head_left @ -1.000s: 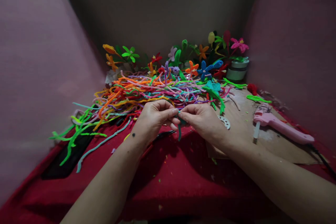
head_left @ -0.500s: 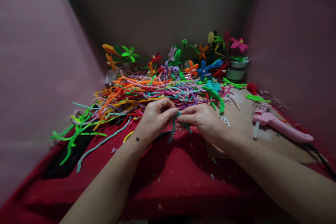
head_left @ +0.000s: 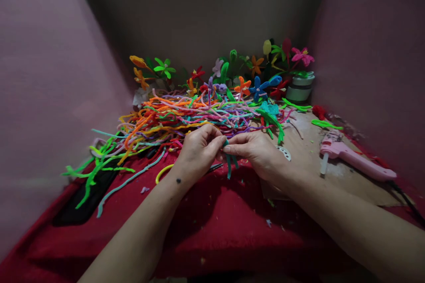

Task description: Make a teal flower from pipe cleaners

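A teal pipe cleaner (head_left: 229, 169) is pinched between both hands, its two loose ends hanging down below the fingers. My left hand (head_left: 203, 148) is closed, with thumb and forefinger on the top of the piece. From the other side my right hand (head_left: 254, 149) grips the same spot with its fingertips, so the part between the fingers is mostly hidden. Just beyond my hands lies a heap of many-coloured pipe cleaners (head_left: 186, 112). Scissors with a yellow handle (head_left: 162, 172) lie partly under my left wrist, their dark blade tip showing on the right.
A pink glue gun (head_left: 355, 159) rests on a cardboard sheet (head_left: 307, 163) at the right. Pipe-cleaner flowers (head_left: 259, 87) and a white pot (head_left: 299, 87) stand along the back. A black flat object (head_left: 79, 199) lies left on the red cloth (head_left: 232, 221). Walls close in on both sides.
The hanging teal ends, spread apart before, now hang closer together and point more straight down. My left hand has shifted slightly; both hands keep their pinch.
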### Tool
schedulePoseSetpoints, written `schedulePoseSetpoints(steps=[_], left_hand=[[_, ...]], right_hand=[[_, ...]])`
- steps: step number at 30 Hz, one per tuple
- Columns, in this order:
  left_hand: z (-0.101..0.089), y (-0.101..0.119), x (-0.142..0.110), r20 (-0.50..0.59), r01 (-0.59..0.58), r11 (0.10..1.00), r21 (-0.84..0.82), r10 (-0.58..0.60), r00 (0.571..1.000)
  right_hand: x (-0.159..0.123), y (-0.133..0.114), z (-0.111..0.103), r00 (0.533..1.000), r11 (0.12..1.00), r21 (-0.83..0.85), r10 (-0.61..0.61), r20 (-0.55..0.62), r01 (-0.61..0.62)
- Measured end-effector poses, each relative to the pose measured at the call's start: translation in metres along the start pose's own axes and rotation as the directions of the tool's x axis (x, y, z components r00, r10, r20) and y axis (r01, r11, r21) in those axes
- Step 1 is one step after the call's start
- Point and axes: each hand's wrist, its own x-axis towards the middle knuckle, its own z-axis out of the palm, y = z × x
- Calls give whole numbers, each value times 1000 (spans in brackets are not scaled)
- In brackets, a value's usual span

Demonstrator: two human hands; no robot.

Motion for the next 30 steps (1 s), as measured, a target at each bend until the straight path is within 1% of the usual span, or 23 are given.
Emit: schedulePoseSetpoints(steps=[3, 5, 7, 10, 12, 13, 14, 16, 18, 19, 20, 21, 22, 23, 25, 27, 30], left_hand=[[1, -1, -1, 3, -15, 1000, -12, 15, 1000], [0, 0, -1, 9, -12, 999, -33, 13, 1000], [-4, 3, 0, 53, 24, 997, -77, -20, 998], [-12, 4, 2, 180, 93, 986, -140, -67, 981], [-13, 3, 3, 202, 102, 984, -148, -71, 977], [-12, 3, 3, 181, 99, 987, -130, -74, 981], [-9, 3, 3, 137, 87, 992, -92, -74, 988], [-1, 3, 1, -17, 23, 998, 60, -22, 1000], [6, 3, -1, -173, -40, 969, 244, 84, 981], [7, 4, -2, -212, -52, 956, 288, 116, 970], [7, 4, -2, -213, -45, 960, 278, 107, 971], [5, 4, -2, -172, -20, 976, 215, 58, 983], [2, 4, -1, -100, 23, 993, 119, -11, 995], [-1, 3, 0, -13, 76, 997, 15, -76, 997], [-9, 1, 2, 121, 177, 972, -153, -159, 980], [-14, -1, 4, 170, 245, 935, -256, -206, 964], [-15, -3, 6, 218, 356, 873, -333, -296, 930]], right_hand=[[1, 1, 0, 985, 982, 121, 132, 115, -146], [0, -1, 0, 974, 969, 136, 187, 129, -204], [-1, -5, -1, 975, 973, 104, 193, 108, -204], [-4, -9, 0, 981, 984, 31, 171, 97, -175], [-6, -10, 1, 986, 988, -19, 153, 64, -152], [-6, -10, 1, 990, 989, -50, 138, 32, -136], [-6, -9, 2, 994, 989, -93, 112, -1, -111], [-5, -7, 2, 999, 978, -207, 11, -54, -22], [-4, -5, 3, 994, 955, -290, -85, -62, 64], [-4, -4, 3, 993, 950, -302, -107, -58, 84], [-4, -5, 3, 993, 952, -294, -102, -54, 81], [-5, -6, 4, 996, 960, -274, -78, -53, 60], [-5, -7, 4, 998, 969, -247, -44, -48, 31], [-5, -8, 4, 999, 974, -225, -15, -43, 5], [-6, -10, 5, 999, 978, -207, 8, -42, -17], [-7, -11, 4, 999, 974, -227, -2, -38, -7], [-6, -10, 3, 999, 957, -287, -48, 7, 48]])
